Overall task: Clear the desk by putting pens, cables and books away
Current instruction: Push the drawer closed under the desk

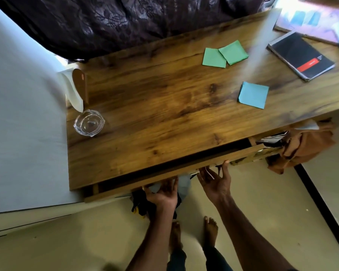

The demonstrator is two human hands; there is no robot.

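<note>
1. My two hands are at the front of the one drawer (pixel 184 169), which stands open by a narrow slit under the bench (pixel 164 106).
2. My right hand (pixel 215 182) is spread, palm up, fingertips touching the drawer front's lower edge.
3. My left hand (pixel 162 194) reaches up to the same edge. It is blurred, and I cannot tell whether its fingers curl round anything.
4. One black notebook (pixel 299 55) with a red stripe lies flat near the bench's far right end.
5. More books (pixel 311 18) lie in the far right corner, too blurred to count.
6. Two green paper squares (pixel 214 57) overlap at one corner, mid-bench towards the back.
7. One blue pad (pixel 253 94) lies nearer me, apart from them.
8. One glass dish (pixel 88 123) sits at the left edge, just beside an upright wooden piece (pixel 79 87).
9. A brown cloth (pixel 305 145) bunches against the drawer's right end.
10. A dark bundle (pixel 143 206) hangs below my left hand.
11. A dark curtain (pixel 125 22) hangs behind the bench.
12. My two bare feet (pixel 210 231) stand on the floor.
</note>
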